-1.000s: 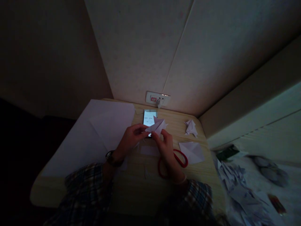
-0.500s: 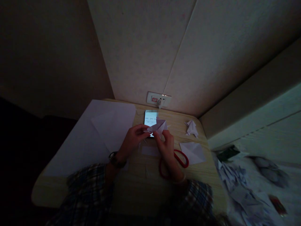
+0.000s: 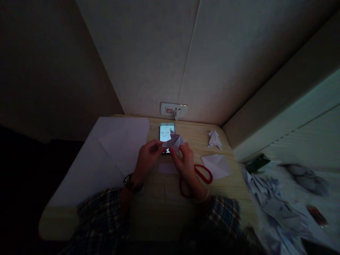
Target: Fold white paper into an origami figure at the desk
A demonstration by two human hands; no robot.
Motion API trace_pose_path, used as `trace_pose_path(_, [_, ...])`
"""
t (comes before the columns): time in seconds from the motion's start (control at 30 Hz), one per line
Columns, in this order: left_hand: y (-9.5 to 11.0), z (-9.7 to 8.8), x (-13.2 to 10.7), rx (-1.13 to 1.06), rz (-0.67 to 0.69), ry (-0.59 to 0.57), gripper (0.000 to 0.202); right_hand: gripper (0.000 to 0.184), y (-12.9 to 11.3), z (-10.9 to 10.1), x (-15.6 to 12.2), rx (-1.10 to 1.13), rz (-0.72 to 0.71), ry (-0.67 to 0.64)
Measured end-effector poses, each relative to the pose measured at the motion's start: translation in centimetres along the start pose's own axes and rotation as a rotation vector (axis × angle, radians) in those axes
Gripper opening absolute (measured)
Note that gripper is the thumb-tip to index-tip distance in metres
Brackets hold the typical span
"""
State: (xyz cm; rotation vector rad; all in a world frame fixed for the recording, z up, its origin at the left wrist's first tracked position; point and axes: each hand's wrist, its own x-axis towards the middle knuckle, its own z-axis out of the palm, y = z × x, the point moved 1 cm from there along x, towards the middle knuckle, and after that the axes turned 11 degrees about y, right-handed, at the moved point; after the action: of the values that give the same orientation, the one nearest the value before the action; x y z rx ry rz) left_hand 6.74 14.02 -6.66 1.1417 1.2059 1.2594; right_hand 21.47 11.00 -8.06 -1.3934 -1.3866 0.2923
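A partly folded piece of white paper is held up between both hands, over the lower part of a lit phone. My left hand pinches its left end with thumb and fingers. On the other side, my right hand grips the paper's lower right edge. Under my right wrist lie red-handled scissors, their blades hidden from sight. A small rectangle of paper rests on the table between the hands.
Large white sheets cover the table's left side. A folded paper figure and a creased paper square lie at the right. Behind is a wall socket with a plug. Many paper scraps are heaped beyond the table's right edge.
The view has shifted slightly. Both hands keep hold of the folded paper, which appears turned a little, one flap now pointing up more on its left.
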Motion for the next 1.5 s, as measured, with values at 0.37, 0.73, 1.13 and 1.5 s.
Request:
trace_pose_path(0.37, [-0.1,-0.5,0.4,-0.072,-0.005,-0.028,0.031,0.029,1.2,0.2,-0.3,-0.049,-0.078,-0.003])
trace_pose_path(0.73, [0.0,-0.7,0.4,-0.02,0.009,0.028,0.031,0.03,0.1,0.3,0.4,0.008,-0.005,-0.038])
trace_pose_path(1.13, [-0.3,-0.8,0.7,0.054,0.01,0.017,0.027,0.03,0.7,0.5,0.3,0.053,0.085,-0.088])
trace_pose_path(1.5, [-0.2,-0.5,0.4,0.115,-0.052,-0.038,0.042,0.02,-0.1,0.1,0.8,0.219,0.185,-0.073])
